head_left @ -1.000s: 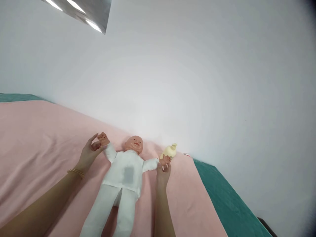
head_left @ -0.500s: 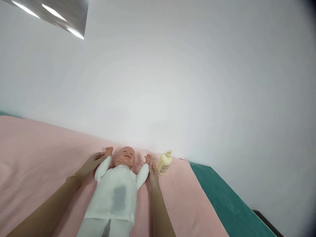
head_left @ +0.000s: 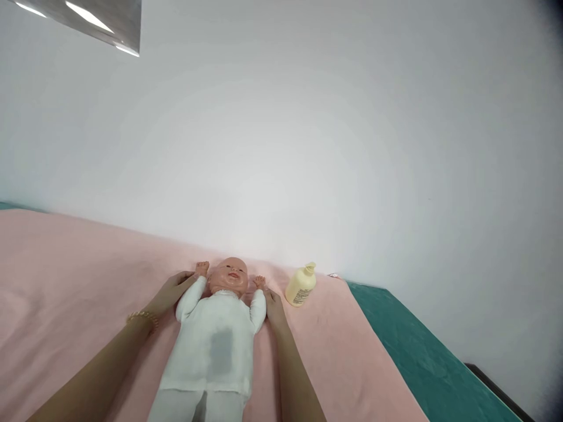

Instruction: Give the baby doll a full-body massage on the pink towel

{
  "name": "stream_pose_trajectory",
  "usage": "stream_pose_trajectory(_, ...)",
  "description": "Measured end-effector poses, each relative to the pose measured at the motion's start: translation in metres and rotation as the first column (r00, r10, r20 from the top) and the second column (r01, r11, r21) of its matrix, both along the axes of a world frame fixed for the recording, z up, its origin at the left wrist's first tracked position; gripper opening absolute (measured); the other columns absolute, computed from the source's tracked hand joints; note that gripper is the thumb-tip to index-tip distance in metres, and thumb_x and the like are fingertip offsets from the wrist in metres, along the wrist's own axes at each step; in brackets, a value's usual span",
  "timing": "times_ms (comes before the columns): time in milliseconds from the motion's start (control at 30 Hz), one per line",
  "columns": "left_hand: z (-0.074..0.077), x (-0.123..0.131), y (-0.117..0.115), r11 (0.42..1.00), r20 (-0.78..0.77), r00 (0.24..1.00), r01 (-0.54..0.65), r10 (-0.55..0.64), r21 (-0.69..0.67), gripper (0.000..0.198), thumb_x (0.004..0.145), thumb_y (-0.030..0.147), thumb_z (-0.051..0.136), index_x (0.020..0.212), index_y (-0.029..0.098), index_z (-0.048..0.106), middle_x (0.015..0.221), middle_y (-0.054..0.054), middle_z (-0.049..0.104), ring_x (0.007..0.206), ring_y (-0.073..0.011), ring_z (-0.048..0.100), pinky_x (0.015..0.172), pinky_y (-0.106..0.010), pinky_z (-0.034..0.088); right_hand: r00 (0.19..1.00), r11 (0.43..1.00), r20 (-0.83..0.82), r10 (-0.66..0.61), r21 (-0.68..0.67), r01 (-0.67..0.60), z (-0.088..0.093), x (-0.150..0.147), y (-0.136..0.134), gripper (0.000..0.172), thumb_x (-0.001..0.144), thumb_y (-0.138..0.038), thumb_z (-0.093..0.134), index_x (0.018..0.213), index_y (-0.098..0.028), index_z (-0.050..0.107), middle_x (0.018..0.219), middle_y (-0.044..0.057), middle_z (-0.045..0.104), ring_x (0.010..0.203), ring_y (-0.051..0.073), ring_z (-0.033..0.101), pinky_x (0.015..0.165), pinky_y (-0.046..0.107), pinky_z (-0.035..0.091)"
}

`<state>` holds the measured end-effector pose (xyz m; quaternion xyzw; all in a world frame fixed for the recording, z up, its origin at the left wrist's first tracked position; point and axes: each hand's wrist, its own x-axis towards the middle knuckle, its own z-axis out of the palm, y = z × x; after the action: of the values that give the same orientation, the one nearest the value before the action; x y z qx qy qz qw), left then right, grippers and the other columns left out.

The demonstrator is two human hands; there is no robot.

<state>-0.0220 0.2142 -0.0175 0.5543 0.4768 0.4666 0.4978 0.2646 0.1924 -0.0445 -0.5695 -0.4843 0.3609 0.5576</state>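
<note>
A baby doll [head_left: 222, 343] in a white long-sleeved top and trousers lies face up on a pink cloth [head_left: 343, 351], both arms raised beside its head. My left hand [head_left: 173, 290], with a beaded bracelet at the wrist, is closed at the cuff of the doll's arm on the left. On the other side my right hand [head_left: 275, 309] grips the sleeve end of the doll's other arm, fingers partly hidden. A pale yellow pump bottle [head_left: 301, 287] stands upright just right of my right hand, apart from it.
Behind the cloth rises a plain white wall [head_left: 281, 129]. A green surface [head_left: 431, 351] shows beyond the cloth's right edge, with a dark edge [head_left: 497, 390] past it. A small white item [head_left: 333, 275] lies at the cloth's far corner.
The view has shifted, so the scene sits further right. My right hand and the doll's arm beside it have moved in toward the doll's head, widening the gap to the bottle.
</note>
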Motion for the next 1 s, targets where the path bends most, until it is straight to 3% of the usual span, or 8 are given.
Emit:
stream_pose_trajectory(100,-0.005,0.000,0.003,1.000,0.047,0.999,-0.006,0.005,0.020,0.057,0.067,0.064,0.067,0.093,0.013,0.066,0.094,-0.011,0.071,0.093,-0.0308,0.064,0.076,-0.037,0.052,0.999,0.999,-0.026,0.029,0.041,-0.028,0.000,-0.001,-0.003,0.051,0.083,-0.059,0.058,0.097,-0.012,0.072,0.095,0.009,0.073,0.090,0.024,0.066,0.080,0.034,0.051)
stream_pose_trajectory(300,-0.012,0.002,0.000,0.983,0.179,0.974,-0.155,0.137,0.093,0.068,0.069,0.064,0.067,0.114,0.014,0.054,0.112,-0.016,0.065,0.104,-0.0303,0.062,0.079,-0.036,0.052,1.000,0.982,-0.026,0.017,0.188,-0.012,0.012,-0.006,-0.019,0.055,0.083,-0.057,0.056,0.120,-0.017,0.064,0.131,0.009,0.061,0.120,0.023,0.055,0.097,0.031,0.043)
stream_pose_trajectory(433,-0.015,-0.001,-0.007,0.953,0.243,0.952,-0.234,0.184,0.193,0.083,0.072,0.060,0.066,0.139,0.019,0.037,0.118,-0.014,0.063,0.109,-0.0280,0.060,0.084,-0.036,0.051,0.994,0.953,0.006,-0.111,0.285,0.105,0.018,-0.009,-0.035,0.055,0.085,-0.051,0.055,0.128,-0.016,0.055,0.131,0.012,0.060,0.116,0.023,0.057,0.089,0.031,0.045)
stream_pose_trajectory(567,-0.014,-0.002,-0.023,0.909,0.198,0.936,-0.334,0.290,0.250,0.088,0.073,0.051,0.067,0.147,0.023,0.031,0.121,-0.014,0.060,0.116,-0.0307,0.056,0.094,-0.044,0.046,0.963,0.920,-0.005,-0.268,0.294,0.258,0.022,-0.014,-0.058,0.053,0.084,-0.046,0.058,0.127,-0.016,0.052,0.132,0.015,0.058,0.117,0.025,0.056,0.088,0.033,0.046)
stream_pose_trajectory(767,-0.008,-0.003,-0.078,0.817,0.044,0.859,-0.500,0.510,0.289,0.083,0.074,0.044,0.065,0.148,0.028,0.029,0.127,-0.012,0.059,0.118,-0.0330,0.055,0.094,-0.046,0.045,0.925,0.868,-0.059,-0.376,0.328,0.374,0.027,-0.027,-0.114,0.054,0.084,-0.044,0.060,0.130,-0.018,0.049,0.138,0.013,0.053,0.124,0.023,0.052,0.097,0.035,0.044)
stream_pose_trajectory(900,-0.011,-0.012,-0.127,0.835,-0.232,0.804,-0.509,0.548,0.209,0.078,0.082,0.053,0.055,0.150,0.033,0.022,0.129,-0.008,0.061,0.105,-0.0323,0.063,0.075,-0.040,0.052,0.907,0.892,-0.109,-0.407,0.166,0.421,0.025,-0.036,-0.155,0.054,0.082,-0.048,0.062,0.127,-0.019,0.051,0.137,0.013,0.053,0.125,0.026,0.051,0.095,0.034,0.046)
stream_pose_trajectory(1000,-0.018,-0.023,-0.157,0.857,-0.324,0.794,-0.484,0.514,0.175,0.076,0.084,0.054,0.052,0.150,0.037,0.019,0.127,-0.006,0.063,0.097,-0.0303,0.067,0.068,-0.035,0.052,0.903,0.900,-0.043,-0.428,0.071,0.430,0.017,-0.041,-0.183,0.047,0.083,-0.050,0.061,0.118,-0.019,0.057,0.127,0.011,0.062,0.113,0.026,0.060,0.085,0.032,0.051)
